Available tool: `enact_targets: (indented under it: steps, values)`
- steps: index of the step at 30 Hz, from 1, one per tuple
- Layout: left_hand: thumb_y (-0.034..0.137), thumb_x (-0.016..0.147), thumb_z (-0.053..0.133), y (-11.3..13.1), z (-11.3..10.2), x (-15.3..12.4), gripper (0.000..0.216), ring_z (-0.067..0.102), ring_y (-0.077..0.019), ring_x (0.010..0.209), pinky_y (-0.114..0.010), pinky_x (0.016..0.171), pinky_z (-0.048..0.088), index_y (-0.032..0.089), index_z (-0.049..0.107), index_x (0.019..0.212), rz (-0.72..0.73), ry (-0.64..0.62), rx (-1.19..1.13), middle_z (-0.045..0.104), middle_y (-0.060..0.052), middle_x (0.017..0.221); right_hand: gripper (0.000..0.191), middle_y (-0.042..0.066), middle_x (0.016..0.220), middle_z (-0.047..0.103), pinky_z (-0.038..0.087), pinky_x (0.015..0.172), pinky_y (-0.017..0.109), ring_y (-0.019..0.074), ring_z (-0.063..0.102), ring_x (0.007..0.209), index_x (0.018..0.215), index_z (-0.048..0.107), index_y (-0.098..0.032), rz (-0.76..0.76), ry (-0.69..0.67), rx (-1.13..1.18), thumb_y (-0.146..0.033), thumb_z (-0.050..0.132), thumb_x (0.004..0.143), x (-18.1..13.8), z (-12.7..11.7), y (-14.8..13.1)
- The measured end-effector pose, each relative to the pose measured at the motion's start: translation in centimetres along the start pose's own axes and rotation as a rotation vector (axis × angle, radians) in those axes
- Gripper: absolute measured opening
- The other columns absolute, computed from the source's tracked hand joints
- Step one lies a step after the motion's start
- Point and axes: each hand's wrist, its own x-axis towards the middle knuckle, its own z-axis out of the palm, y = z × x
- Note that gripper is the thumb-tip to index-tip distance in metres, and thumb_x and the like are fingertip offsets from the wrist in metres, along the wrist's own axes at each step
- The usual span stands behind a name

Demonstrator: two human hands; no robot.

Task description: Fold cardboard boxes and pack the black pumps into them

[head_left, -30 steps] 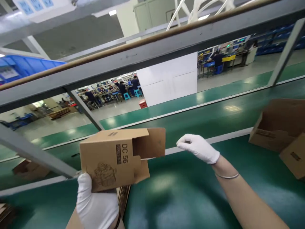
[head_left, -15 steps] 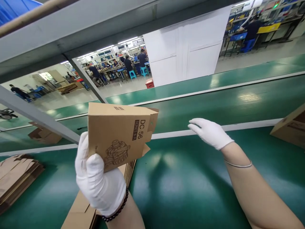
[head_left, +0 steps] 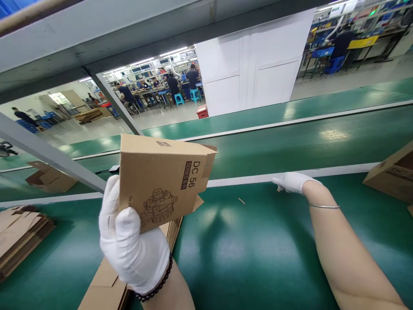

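Observation:
My left hand (head_left: 132,245), in a white glove, grips a brown cardboard box (head_left: 163,181) printed "DC 56" and holds it up above the green bench (head_left: 251,249). The box's end flaps look folded in. My right hand (head_left: 292,182), also gloved, reaches out flat to the white strip at the bench's far edge, its fingers stretched and resting on the surface with nothing visible in them. A stack of flat cardboard blanks (head_left: 109,284) lies under my left wrist.
Another stack of flat blanks (head_left: 19,241) lies at the left. An assembled box (head_left: 392,174) sits at the right edge, another box (head_left: 48,177) on the conveyor belt (head_left: 290,142) behind. A grey frame strut (head_left: 48,157) slants across the left. People work at distant tables.
The box's open end flap was folded shut between the earliest frame and now. My right hand has moved away from the box, down and right, onto the bench's far edge.

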Motion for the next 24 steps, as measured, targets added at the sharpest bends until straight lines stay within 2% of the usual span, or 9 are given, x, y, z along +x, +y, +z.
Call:
enact_targets:
  steps: [3, 6, 8, 10, 12, 16, 19, 22, 24]
  values:
    - [0.026, 0.084, 0.059, -0.2, -0.3, 0.1, 0.032, 0.039, -0.0293, 0.137, -0.052, 0.115, 0.036, 0.031, 0.069, 0.114, -0.012, -0.019, 0.021, 0.055, 0.003, 0.138, 0.045, 0.012, 0.073, 0.071, 0.051, 0.072, 0.039, 0.0285, 0.068, 0.072, 0.084, 0.076, -0.016, 0.009, -0.016, -0.003, -0.046, 0.044, 0.092, 1.3, 0.6, 0.6]
    - [0.027, 0.086, 0.058, -0.2, -0.4, 0.0, 0.031, 0.039, -0.028, 0.137, -0.051, 0.114, 0.038, 0.033, 0.068, 0.115, -0.04, -0.016, 0.044, 0.054, 0.004, 0.138, 0.05, 0.016, 0.106, 0.07, 0.049, 0.082, 0.043, 0.033, 0.066, 0.096, 0.12, 0.066, -0.015, -0.016, 0.075, -0.004, -0.045, 0.033, 0.096, 1.2, 0.1, 0.8]
    - [0.027, 0.086, 0.058, -0.2, -0.6, 0.0, 0.031, 0.041, -0.0288, 0.136, -0.051, 0.112, 0.04, 0.033, 0.067, 0.116, -0.043, -0.009, 0.052, 0.053, 0.004, 0.139, 0.054, 0.018, 0.12, 0.065, 0.047, 0.087, 0.044, 0.0343, 0.062, 0.105, 0.126, 0.061, -0.015, -0.038, 0.116, -0.005, -0.045, 0.027, 0.097, 0.5, -0.4, 0.4]
    - [0.027, 0.086, 0.058, -0.2, -0.6, 0.0, 0.032, 0.041, -0.0297, 0.136, -0.052, 0.111, 0.042, 0.033, 0.067, 0.117, -0.047, -0.009, 0.055, 0.051, 0.003, 0.141, 0.056, 0.017, 0.114, 0.067, 0.047, 0.087, 0.043, 0.0336, 0.064, 0.102, 0.118, 0.065, -0.016, -0.084, 0.103, -0.002, -0.048, 0.024, 0.098, -0.5, -0.5, -0.8]
    - [0.028, 0.086, 0.059, -0.2, -0.7, -0.1, 0.032, 0.041, -0.0306, 0.136, -0.052, 0.111, 0.042, 0.031, 0.067, 0.116, -0.054, -0.014, 0.057, 0.051, 0.002, 0.141, 0.059, 0.014, 0.097, 0.071, 0.047, 0.084, 0.039, 0.0305, 0.066, 0.093, 0.105, 0.071, -0.017, -0.177, 0.043, 0.005, -0.054, 0.026, 0.097, -1.5, 0.2, -2.6]
    - [0.03, 0.085, 0.06, -0.1, -0.6, -0.1, 0.03, 0.041, -0.0304, 0.136, -0.051, 0.111, 0.042, 0.031, 0.068, 0.114, -0.046, -0.012, 0.098, 0.052, 0.002, 0.141, 0.058, 0.006, 0.065, 0.068, 0.048, 0.072, 0.032, 0.0237, 0.066, 0.07, 0.082, 0.075, -0.019, -0.381, -0.146, 0.021, -0.061, 0.036, 0.092, -2.5, 3.2, -6.7]
    - [0.034, 0.087, 0.058, 0.0, -0.7, 0.0, 0.031, 0.042, -0.0293, 0.135, -0.049, 0.11, 0.044, 0.033, 0.066, 0.116, -0.024, -0.003, 0.145, 0.052, 0.004, 0.14, 0.052, 0.008, 0.074, 0.071, 0.048, 0.075, 0.033, 0.025, 0.067, 0.074, 0.103, 0.073, -0.017, -0.391, -0.13, 0.041, -0.055, 0.038, 0.093, -2.0, 4.5, -8.0]
    - [0.034, 0.085, 0.062, 0.1, -0.8, 0.0, 0.03, 0.041, -0.0306, 0.136, -0.05, 0.11, 0.043, 0.031, 0.068, 0.114, -0.038, 0.025, 0.108, 0.054, 0.002, 0.139, 0.058, 0.017, 0.104, 0.07, 0.044, 0.086, 0.039, 0.0299, 0.065, 0.095, 0.138, 0.05, -0.013, -0.318, 0.032, 0.075, -0.047, 0.024, 0.099, -1.7, 3.9, -7.7]
    - [0.035, 0.084, 0.064, 0.1, -0.9, 0.0, 0.033, 0.04, -0.032, 0.137, -0.051, 0.11, 0.042, 0.028, 0.067, 0.116, -0.058, 0.044, 0.101, 0.053, 0.0, 0.14, 0.059, 0.017, 0.105, 0.069, 0.043, 0.087, 0.04, 0.0299, 0.065, 0.097, 0.141, 0.045, -0.013, -0.314, 0.08, 0.097, -0.045, 0.018, 0.1, -1.9, 3.3, -7.4]
